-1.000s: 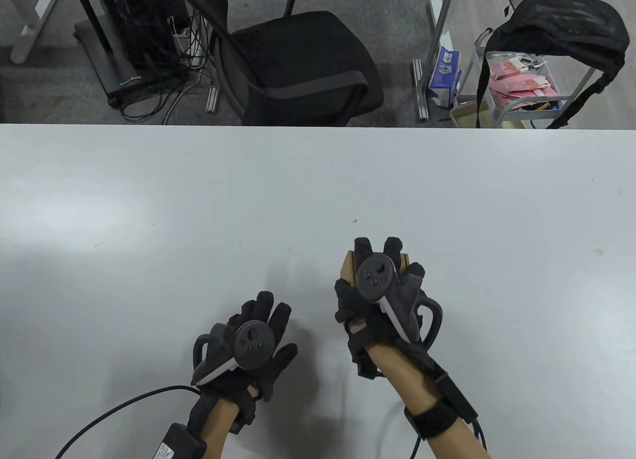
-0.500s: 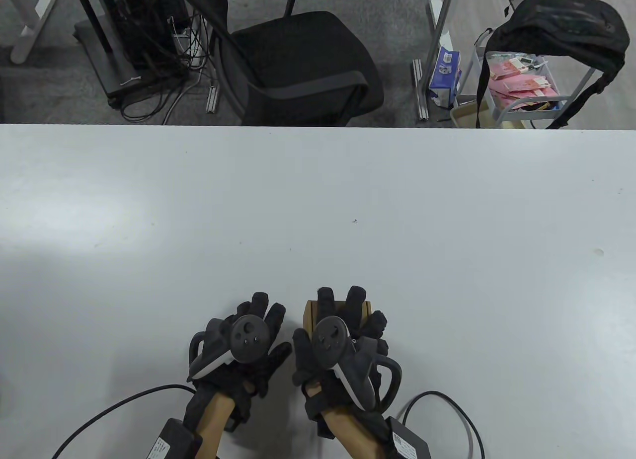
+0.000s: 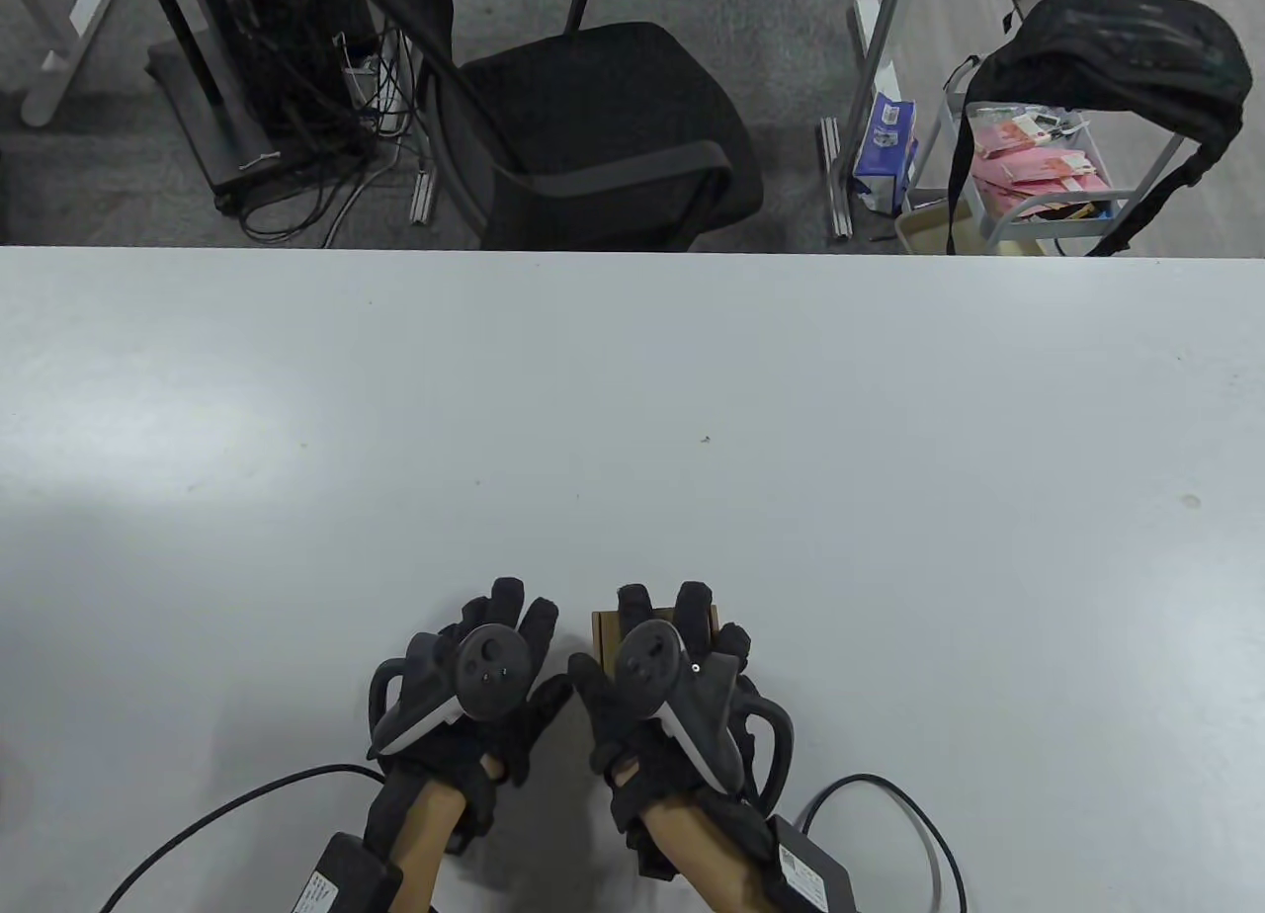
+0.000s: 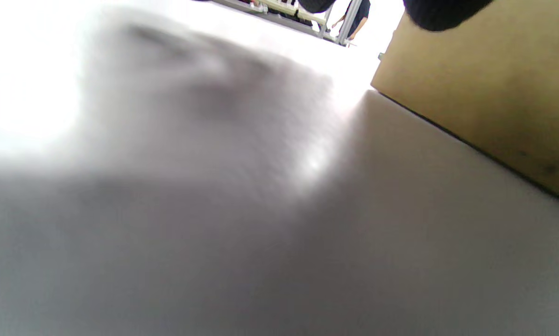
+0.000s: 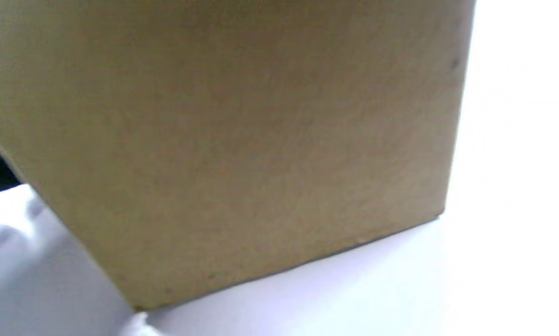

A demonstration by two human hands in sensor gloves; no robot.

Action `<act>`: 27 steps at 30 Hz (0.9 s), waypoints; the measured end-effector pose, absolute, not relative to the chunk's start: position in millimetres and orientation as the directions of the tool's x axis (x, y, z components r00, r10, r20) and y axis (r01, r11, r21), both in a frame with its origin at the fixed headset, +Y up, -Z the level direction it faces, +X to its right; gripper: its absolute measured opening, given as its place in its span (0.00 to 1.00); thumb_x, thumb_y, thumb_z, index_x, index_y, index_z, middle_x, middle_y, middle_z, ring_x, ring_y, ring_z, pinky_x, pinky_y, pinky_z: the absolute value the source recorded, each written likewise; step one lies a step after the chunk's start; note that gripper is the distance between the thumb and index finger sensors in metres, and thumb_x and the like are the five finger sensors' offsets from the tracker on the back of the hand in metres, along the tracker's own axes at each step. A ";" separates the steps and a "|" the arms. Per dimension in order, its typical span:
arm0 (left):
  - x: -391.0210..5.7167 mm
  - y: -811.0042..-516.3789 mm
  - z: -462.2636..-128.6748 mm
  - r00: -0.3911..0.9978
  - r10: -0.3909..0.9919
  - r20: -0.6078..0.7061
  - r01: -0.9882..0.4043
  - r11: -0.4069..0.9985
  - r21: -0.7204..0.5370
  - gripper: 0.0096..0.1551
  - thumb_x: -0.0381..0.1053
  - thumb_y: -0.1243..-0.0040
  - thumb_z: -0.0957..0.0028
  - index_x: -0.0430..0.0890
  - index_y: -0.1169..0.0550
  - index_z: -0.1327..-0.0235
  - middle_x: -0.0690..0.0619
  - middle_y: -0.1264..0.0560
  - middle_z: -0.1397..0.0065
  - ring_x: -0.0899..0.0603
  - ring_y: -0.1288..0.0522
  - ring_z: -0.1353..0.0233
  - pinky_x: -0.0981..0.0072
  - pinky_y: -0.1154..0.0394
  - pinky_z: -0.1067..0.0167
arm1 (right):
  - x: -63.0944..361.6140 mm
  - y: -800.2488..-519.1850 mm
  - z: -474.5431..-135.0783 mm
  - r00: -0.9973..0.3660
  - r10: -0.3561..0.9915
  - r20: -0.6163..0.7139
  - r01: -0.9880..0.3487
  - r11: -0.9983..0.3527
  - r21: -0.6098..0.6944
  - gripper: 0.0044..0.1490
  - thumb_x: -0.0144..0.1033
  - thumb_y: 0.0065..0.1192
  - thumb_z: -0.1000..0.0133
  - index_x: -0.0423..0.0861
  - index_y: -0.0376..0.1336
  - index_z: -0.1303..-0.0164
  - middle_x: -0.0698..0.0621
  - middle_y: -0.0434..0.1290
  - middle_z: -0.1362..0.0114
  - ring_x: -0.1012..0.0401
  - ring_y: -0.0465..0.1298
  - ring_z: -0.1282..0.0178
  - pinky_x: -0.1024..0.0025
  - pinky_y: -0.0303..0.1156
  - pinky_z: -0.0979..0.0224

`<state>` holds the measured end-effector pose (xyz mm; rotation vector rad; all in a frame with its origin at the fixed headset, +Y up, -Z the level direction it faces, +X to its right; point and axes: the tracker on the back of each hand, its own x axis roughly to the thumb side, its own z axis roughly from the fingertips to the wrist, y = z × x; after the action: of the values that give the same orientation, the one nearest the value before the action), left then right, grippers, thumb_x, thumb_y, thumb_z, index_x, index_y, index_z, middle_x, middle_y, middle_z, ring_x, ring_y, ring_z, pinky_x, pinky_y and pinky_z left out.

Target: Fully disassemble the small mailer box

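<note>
The small brown cardboard mailer box (image 3: 604,629) stands closed on the white table (image 3: 632,409) near its front edge. My right hand (image 3: 670,628) lies over its top and grips it, fingers draped over the far edge and thumb at the left side, hiding most of it. My left hand (image 3: 506,624) rests open on the table just left of the box, fingers spread, holding nothing. The left wrist view shows the box's side (image 4: 484,84) with a dark fingertip (image 4: 442,11) at its top edge. The box wall (image 5: 237,140) fills the right wrist view.
Glove cables (image 3: 227,814) trail off the table's front edge beside both forearms. Beyond the far edge stand a black office chair (image 3: 593,123) and a cart with a black bag (image 3: 1127,43).
My right hand has drawn the box back and to the left, from mid-table to beside my left hand. My left hand has barely shifted.
</note>
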<state>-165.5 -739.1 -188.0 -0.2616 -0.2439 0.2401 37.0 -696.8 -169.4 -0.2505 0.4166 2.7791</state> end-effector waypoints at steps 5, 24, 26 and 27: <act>-176.0 -710.2 -177.7 0.847 0.409 0.339 -0.422 0.906 -0.037 0.49 0.74 0.54 0.54 0.53 0.44 0.21 0.46 0.50 0.14 0.31 0.46 0.17 0.33 0.43 0.27 | 92.1 -674.1 -188.4 -0.734 0.644 -0.218 -0.679 -0.709 0.192 0.51 0.80 0.36 0.63 0.72 0.39 0.27 0.54 0.26 0.18 0.43 0.33 0.18 0.38 0.45 0.20; -136.0 -730.3 -192.5 0.693 0.504 0.516 -0.383 0.863 -0.329 0.60 0.82 0.43 0.59 0.58 0.51 0.19 0.56 0.58 0.12 0.35 0.51 0.15 0.35 0.44 0.24 | 134.0 -708.5 -173.6 -0.660 0.687 0.303 -0.518 -0.708 0.480 0.57 0.65 0.66 0.60 0.75 0.33 0.32 0.61 0.16 0.24 0.49 0.24 0.17 0.37 0.30 0.18; -136.8 -729.7 -201.0 0.682 0.552 0.480 -0.422 0.833 -0.357 0.60 0.83 0.45 0.60 0.59 0.49 0.19 0.56 0.57 0.11 0.34 0.51 0.14 0.34 0.44 0.25 | 125.7 -702.9 -166.7 -0.667 0.634 0.392 -0.480 -0.767 0.426 0.59 0.64 0.69 0.60 0.75 0.33 0.32 0.62 0.16 0.24 0.49 0.24 0.17 0.38 0.29 0.18; -136.5 -729.6 -204.2 0.679 0.570 0.463 -0.434 0.820 -0.373 0.59 0.84 0.46 0.59 0.59 0.49 0.18 0.56 0.56 0.11 0.34 0.51 0.14 0.34 0.44 0.24 | 122.2 -701.8 -164.1 -0.679 0.600 0.423 -0.458 -0.796 0.395 0.61 0.62 0.70 0.61 0.75 0.32 0.33 0.62 0.16 0.24 0.49 0.24 0.17 0.38 0.29 0.17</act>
<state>-136.5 -729.6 -204.2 -0.2417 -0.5991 0.5696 122.2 -701.8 -164.1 0.7327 0.3456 2.4176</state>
